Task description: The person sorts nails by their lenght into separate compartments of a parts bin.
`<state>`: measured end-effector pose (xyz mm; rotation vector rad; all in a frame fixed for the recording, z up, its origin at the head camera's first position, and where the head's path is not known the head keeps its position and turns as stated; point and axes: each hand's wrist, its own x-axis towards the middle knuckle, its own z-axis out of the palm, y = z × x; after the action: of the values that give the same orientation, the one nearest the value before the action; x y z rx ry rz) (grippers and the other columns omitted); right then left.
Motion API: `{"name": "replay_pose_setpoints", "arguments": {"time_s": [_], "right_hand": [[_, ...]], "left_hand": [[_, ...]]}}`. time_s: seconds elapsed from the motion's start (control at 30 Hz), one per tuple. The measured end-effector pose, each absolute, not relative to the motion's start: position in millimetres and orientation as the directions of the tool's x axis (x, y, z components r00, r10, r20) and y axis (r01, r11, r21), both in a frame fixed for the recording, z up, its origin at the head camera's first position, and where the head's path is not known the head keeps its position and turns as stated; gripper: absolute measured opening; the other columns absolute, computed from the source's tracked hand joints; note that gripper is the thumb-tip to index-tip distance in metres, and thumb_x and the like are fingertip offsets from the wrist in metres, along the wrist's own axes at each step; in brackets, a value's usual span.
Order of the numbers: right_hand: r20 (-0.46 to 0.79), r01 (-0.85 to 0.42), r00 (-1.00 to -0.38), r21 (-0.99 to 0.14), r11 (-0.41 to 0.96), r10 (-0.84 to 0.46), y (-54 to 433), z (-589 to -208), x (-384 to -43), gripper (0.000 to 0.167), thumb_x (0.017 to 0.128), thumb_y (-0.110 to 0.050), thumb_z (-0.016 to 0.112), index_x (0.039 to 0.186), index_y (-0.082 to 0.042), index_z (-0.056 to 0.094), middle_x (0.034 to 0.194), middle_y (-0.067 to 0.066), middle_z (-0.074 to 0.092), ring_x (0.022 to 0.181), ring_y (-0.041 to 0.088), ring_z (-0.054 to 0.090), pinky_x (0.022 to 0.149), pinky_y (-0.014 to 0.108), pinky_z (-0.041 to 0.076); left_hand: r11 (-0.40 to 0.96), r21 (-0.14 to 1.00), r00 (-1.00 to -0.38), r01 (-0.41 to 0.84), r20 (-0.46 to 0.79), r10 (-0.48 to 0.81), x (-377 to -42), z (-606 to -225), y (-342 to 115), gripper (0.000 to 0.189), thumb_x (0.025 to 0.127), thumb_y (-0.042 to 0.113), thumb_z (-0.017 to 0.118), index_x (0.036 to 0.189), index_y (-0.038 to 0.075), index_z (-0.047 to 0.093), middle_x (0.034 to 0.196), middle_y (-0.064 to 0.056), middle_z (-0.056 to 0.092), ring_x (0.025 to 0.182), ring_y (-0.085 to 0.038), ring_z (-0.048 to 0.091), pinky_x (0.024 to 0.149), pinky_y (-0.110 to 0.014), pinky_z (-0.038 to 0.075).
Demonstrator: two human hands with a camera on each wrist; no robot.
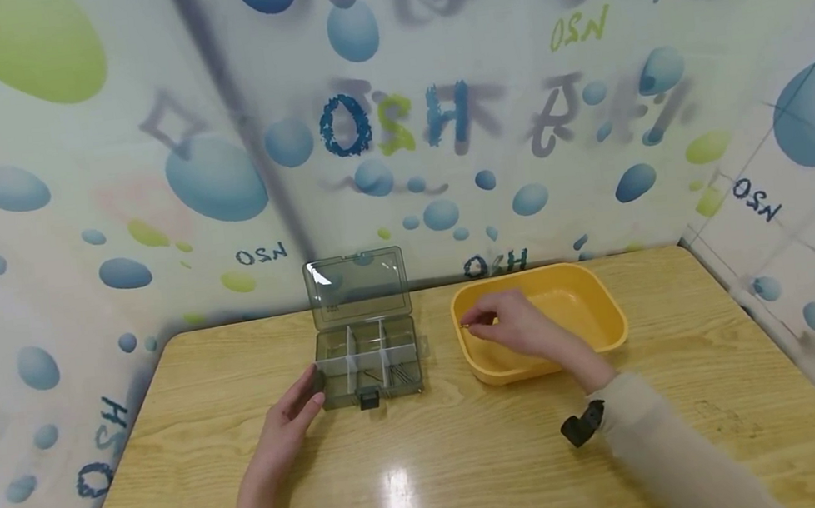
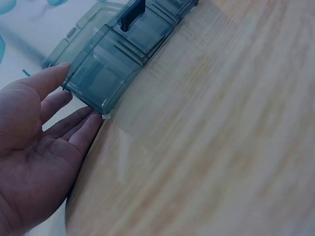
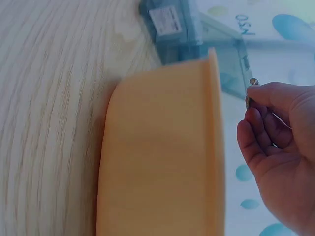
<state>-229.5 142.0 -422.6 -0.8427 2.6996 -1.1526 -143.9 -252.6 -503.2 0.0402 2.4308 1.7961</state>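
Observation:
A smoky grey clear plastic organizer box (image 1: 367, 357) stands on the table with its lid (image 1: 357, 286) raised against the wall. White dividers split it into compartments; several thin metal screws (image 1: 401, 373) lie in the front right one and a few in the front middle one. My left hand (image 1: 287, 423) rests against the box's left side, its thumb and fairly straight fingertips at the edge. Above the left part of a yellow plastic basin (image 1: 472, 374), my right hand (image 1: 514, 327) pinches a small round-headed metal screw (image 3: 253, 81) between thumb and fingertips.
The wooden table (image 1: 469, 465) runs back to a wall (image 1: 516, 149) printed with blue and green drops. The basin stands right of the box, with a narrow strip of table between them. A black latch (image 1: 369, 398) juts from the box's front.

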Motion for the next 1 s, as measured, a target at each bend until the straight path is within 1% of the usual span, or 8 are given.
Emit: {"name": "replay_pose_setpoints", "arguments": {"time_s": [0.3, 0.5, 0.7, 0.83, 1.0], "right_hand": [[0.154, -0.493, -0.801, -0.717, 0.492, -0.579, 114.8, -422.4, -223.8, 0.014, 0.096, -0.002, 0.07, 0.107, -0.002, 0.078, 0.092, -0.002, 0.073, 0.082, 0.011, 0.063, 0.074, 0.028, 0.055], [0.123, -0.466, -0.796, -0.75, 0.469, -0.593, 88.6, -424.5, -221.7, 0.014, 0.096, -0.003, 0.07, 0.108, -0.001, 0.077, 0.093, 0.001, 0.072, 0.082, 0.009, 0.061, 0.073, 0.026, 0.054], [0.143, -0.503, -0.766, -0.741, 0.445, -0.627, 59.8, -424.2, -220.0, 0.014, 0.095, -0.001, 0.07, 0.106, -0.001, 0.077, 0.094, 0.004, 0.072, 0.084, 0.011, 0.062, 0.075, 0.023, 0.054], [0.138, -0.506, -0.759, -0.741, 0.442, -0.636, 42.4, -428.6, -220.3, 0.015, 0.094, -0.001, 0.071, 0.108, 0.0, 0.076, 0.098, 0.004, 0.073, 0.087, 0.013, 0.062, 0.076, 0.02, 0.053], [0.112, -0.481, -0.765, -0.754, 0.447, -0.634, 25.2, -436.6, -221.8, 0.015, 0.095, -0.001, 0.071, 0.109, -0.001, 0.076, 0.099, 0.003, 0.072, 0.085, 0.011, 0.061, 0.074, 0.02, 0.053]], "left_hand": [[0.292, 0.954, -0.992, -0.061, -0.091, 0.089, -144.4, -502.1, -253.3, 0.061, 0.108, 0.026, 0.057, 0.16, 0.005, 0.034, 0.164, -0.017, 0.03, 0.15, -0.031, 0.03, 0.098, -0.005, 0.036], [0.295, 0.954, -0.991, -0.056, -0.089, 0.098, -143.9, -502.2, -253.5, 0.062, 0.108, 0.027, 0.057, 0.16, 0.005, 0.034, 0.164, -0.017, 0.03, 0.15, -0.031, 0.029, 0.098, -0.005, 0.036], [0.29, 0.955, -0.992, -0.054, -0.085, 0.094, -144.5, -502.6, -252.8, 0.061, 0.107, 0.026, 0.058, 0.16, 0.006, 0.035, 0.164, -0.017, 0.03, 0.149, -0.031, 0.03, 0.098, -0.005, 0.036], [0.295, 0.954, -0.992, -0.049, -0.081, 0.097, -144.5, -503.2, -252.4, 0.061, 0.107, 0.026, 0.057, 0.16, 0.005, 0.034, 0.164, -0.017, 0.031, 0.149, -0.031, 0.03, 0.098, -0.005, 0.036], [0.295, 0.954, -0.993, -0.047, -0.078, 0.094, -144.2, -502.5, -252.2, 0.061, 0.107, 0.025, 0.058, 0.16, 0.005, 0.035, 0.164, -0.018, 0.031, 0.149, -0.032, 0.031, 0.098, -0.005, 0.036]]}}
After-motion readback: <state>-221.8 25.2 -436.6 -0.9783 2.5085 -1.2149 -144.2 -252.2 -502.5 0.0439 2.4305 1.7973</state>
